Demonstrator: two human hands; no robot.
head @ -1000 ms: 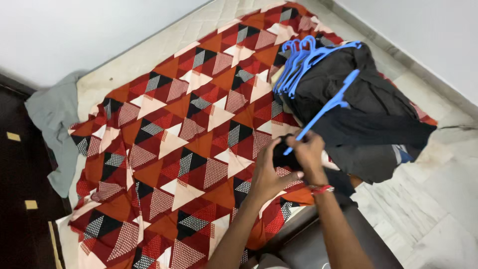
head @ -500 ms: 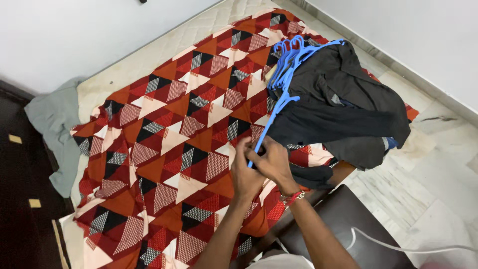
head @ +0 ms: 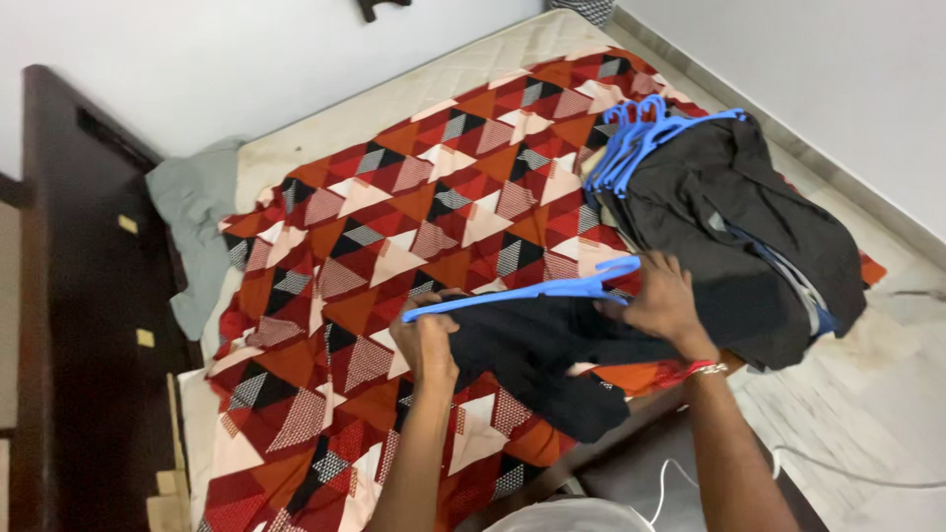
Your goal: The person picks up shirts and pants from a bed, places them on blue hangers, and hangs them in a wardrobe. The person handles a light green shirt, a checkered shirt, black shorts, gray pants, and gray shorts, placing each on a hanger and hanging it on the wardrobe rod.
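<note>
- The left hand [head: 426,340] has its fingers [head: 414,320] curled shut on one end of a blue hanger [head: 522,292], with a fold of the black garment [head: 537,355] pinched in the same grip.
- The right hand [head: 662,296] lies with its fingers [head: 631,307] spread fairly flat on the other end of the hanger, near its hook, pressing on hanger and cloth; whether they close round the hanger cannot be told.
- The hanger runs nearly level between the two hands, its hook end toward the right hand.
- The black garment hangs and spreads just below the hanger, between the hands and toward the person, lying on the bedsheet [head: 394,227].
- A red thread bracelet [head: 702,368] sits on the right wrist.
- Just beyond the right fingers, touching the hand's far side, lies a pile of dark clothes [head: 749,227] with a bunch of blue hangers [head: 636,138] at its far end.
- The bedsheet, in red, orange, black and cream triangles, covers a mattress [head: 325,128] under both hands.
- Well away past the left fingers lies a grey cloth [head: 197,207] beside a dark wooden headboard [head: 79,296].
</note>
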